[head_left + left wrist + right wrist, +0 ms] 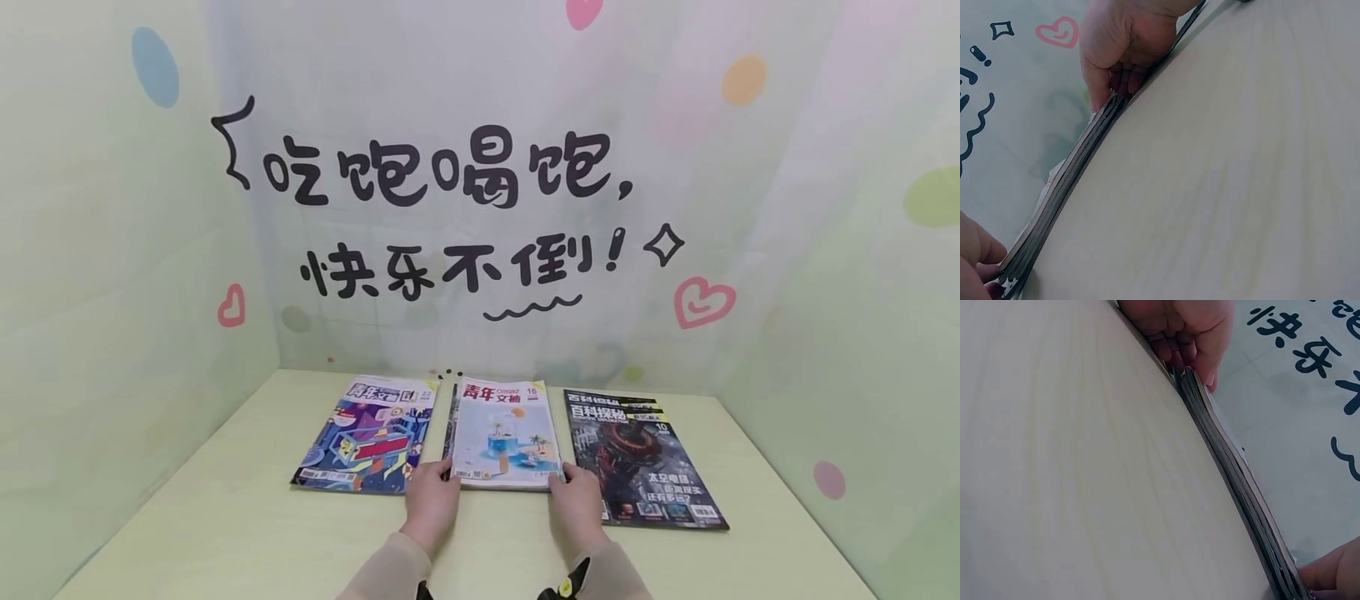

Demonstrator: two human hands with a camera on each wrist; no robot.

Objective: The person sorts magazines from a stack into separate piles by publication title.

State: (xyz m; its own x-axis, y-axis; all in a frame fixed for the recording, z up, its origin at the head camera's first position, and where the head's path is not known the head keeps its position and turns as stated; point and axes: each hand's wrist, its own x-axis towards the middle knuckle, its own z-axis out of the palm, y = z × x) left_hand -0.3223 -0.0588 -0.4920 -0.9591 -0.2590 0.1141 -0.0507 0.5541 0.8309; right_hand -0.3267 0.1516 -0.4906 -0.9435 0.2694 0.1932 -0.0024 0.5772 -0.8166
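A stack of magazines (pixel 506 437) lies in the middle of the table, its top cover pale blue with a beach scene and red lettering. My left hand (pixel 432 504) pinches the near left corner, the thumb above and the fingers at the lower edge. At the near right corner, my right hand (pixel 577 504) grips the stack in the same way. The left wrist view shows the stack's thick near edge (pixel 1069 178) stretching between both hands. Seen from the right wrist, the magazine edges (pixel 1235 481) lie layered close over the table.
To the left lies a magazine (pixel 371 442) with a colourful purple and blue cover. Dark magazines (pixel 637 458) overlap on the right, close beside my right hand. The pale yellow table (pixel 262 542) meets a printed fabric wall (pixel 480 342) at the back.
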